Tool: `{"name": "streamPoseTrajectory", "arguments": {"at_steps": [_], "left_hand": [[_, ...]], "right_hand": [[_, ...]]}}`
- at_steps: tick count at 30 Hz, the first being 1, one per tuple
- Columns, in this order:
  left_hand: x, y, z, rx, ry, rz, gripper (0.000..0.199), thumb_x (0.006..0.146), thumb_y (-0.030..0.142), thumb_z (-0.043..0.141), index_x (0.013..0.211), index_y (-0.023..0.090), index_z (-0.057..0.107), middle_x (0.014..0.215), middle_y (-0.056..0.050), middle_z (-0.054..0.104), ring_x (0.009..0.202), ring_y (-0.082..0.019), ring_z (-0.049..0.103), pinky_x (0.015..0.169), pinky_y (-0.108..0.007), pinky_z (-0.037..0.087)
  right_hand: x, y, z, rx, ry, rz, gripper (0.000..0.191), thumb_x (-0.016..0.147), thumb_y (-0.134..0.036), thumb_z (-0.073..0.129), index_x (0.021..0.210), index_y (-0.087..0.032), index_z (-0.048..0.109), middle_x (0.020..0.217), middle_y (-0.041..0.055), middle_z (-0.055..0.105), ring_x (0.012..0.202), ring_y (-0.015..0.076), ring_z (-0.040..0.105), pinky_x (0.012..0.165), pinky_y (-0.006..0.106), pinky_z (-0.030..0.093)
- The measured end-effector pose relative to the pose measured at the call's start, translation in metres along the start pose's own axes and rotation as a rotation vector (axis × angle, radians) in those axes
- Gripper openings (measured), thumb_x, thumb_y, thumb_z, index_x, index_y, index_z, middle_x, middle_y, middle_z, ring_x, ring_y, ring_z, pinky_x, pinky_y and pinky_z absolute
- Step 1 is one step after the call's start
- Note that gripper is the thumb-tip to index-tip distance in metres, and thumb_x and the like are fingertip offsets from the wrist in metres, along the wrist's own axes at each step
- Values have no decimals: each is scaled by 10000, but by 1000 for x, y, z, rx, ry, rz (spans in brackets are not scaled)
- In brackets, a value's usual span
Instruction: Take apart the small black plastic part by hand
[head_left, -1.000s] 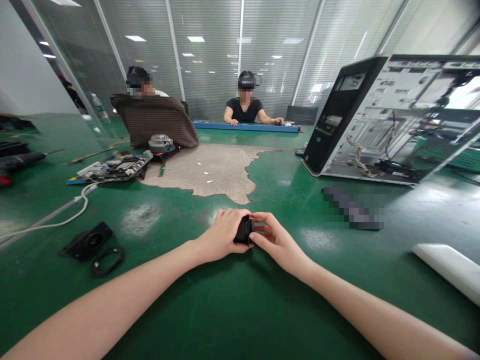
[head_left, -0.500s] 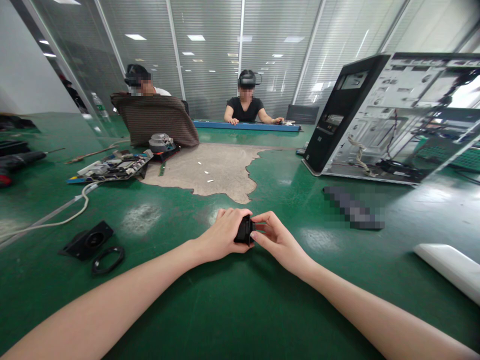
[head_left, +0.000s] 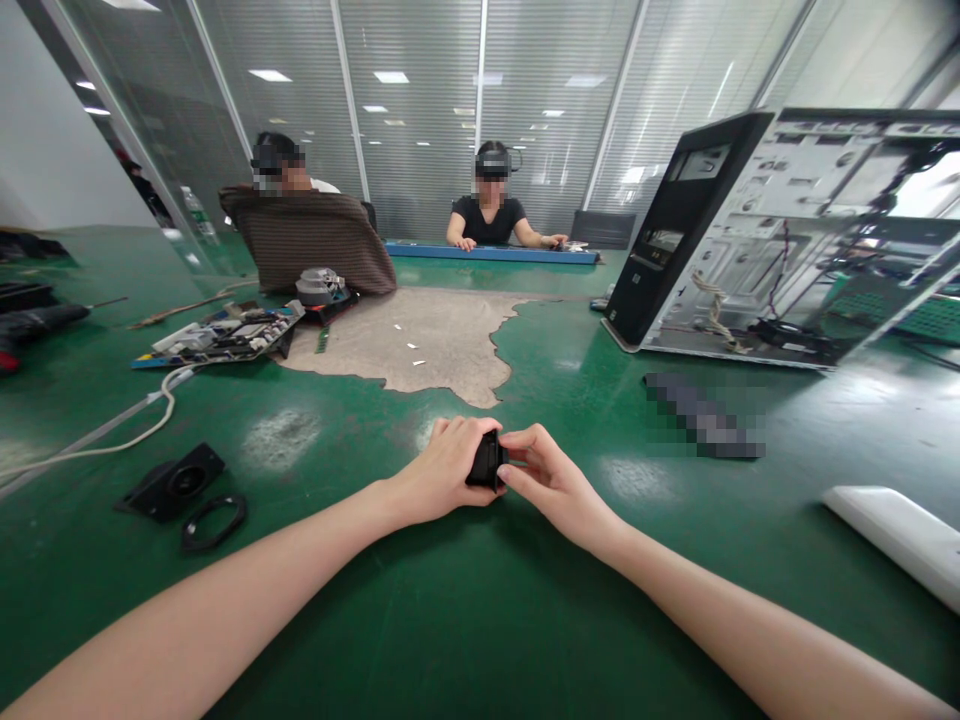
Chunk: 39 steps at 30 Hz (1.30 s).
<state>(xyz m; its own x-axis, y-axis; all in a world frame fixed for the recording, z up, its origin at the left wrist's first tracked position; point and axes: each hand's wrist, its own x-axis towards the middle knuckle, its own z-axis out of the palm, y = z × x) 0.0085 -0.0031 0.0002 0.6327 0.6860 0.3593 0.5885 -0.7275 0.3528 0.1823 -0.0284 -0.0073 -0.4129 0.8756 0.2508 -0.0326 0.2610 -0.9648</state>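
Observation:
A small black plastic part, boxy with a flange at its right end, is between my hands just above or on the green table; I cannot tell whether it touches the surface. My left hand is closed around its left side, thumb below and fingers over the top. From the right, the thumb and fingers of my right hand pinch the flanged end. Left of my forearm lie a black square plate with a round opening and a black octagonal ring.
An open computer case stands at the right, near a blurred dark strip and a white object. Circuit boards, a cable and brown cloth are at left. Two people sit across the table.
The fingers of my right hand have shifted very slightly at the end of the black part. Both hands keep their hold, and the view has moved a touch.

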Motion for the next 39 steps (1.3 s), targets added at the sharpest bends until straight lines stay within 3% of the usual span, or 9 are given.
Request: {"name": "streamPoseTrajectory", "arguments": {"at_steps": [8, 13, 19, 26, 33, 39], "left_hand": [[0, -1, 2, -23, 17, 0, 559, 695, 314, 631, 1144, 208, 315, 1042, -55, 512, 934, -228, 475, 819, -363, 308], [0, 0, 0, -31, 16, -7, 549, 685, 295, 630, 1133, 206, 326, 1031, -57, 514, 923, -231, 481, 815, -368, 313], [0, -1, 2, -10, 24, 9, 573, 678, 316, 642, 1134, 200, 315, 1033, -66, 516, 928, -239, 485, 819, -378, 319], [0, -1, 2, 2, 16, 13, 584, 680, 324, 646, 1141, 192, 312, 1048, -68, 513, 938, -242, 482, 816, -380, 323], [0, -2, 2, -12, 15, -1, 571, 668, 293, 638, 1133, 202, 320, 1044, -68, 520, 936, -244, 487, 819, -384, 320], [0, -1, 1, -14, 21, -4, 584, 662, 322, 648, 1134, 208, 326, 1043, -67, 524, 939, -248, 489, 817, -385, 322]], "right_hand": [[0, 1, -3, -75, 27, 57, 296, 802, -250, 541, 1074, -226, 427, 1062, 54, 511, 984, 173, 543, 816, 343, 504], [-1, -3, -1, -40, -15, 59, 241, 794, -227, 557, 1001, -231, 433, 953, 15, 545, 947, 156, 565, 846, 339, 482], [0, -2, 0, -27, 12, 49, 148, 816, -254, 528, 933, -223, 444, 917, 10, 521, 903, 154, 564, 732, 298, 512], [0, -1, -1, -93, 41, 61, 260, 810, -237, 533, 1051, -225, 436, 1058, 44, 513, 991, 158, 543, 847, 333, 486], [-2, -2, -1, -101, 3, -7, 197, 812, -240, 538, 994, -223, 464, 1007, 29, 530, 1001, 162, 547, 911, 351, 456], [1, -1, 0, -81, 46, 41, 158, 814, -260, 527, 956, -229, 464, 973, 21, 520, 947, 155, 556, 768, 299, 514]]}}
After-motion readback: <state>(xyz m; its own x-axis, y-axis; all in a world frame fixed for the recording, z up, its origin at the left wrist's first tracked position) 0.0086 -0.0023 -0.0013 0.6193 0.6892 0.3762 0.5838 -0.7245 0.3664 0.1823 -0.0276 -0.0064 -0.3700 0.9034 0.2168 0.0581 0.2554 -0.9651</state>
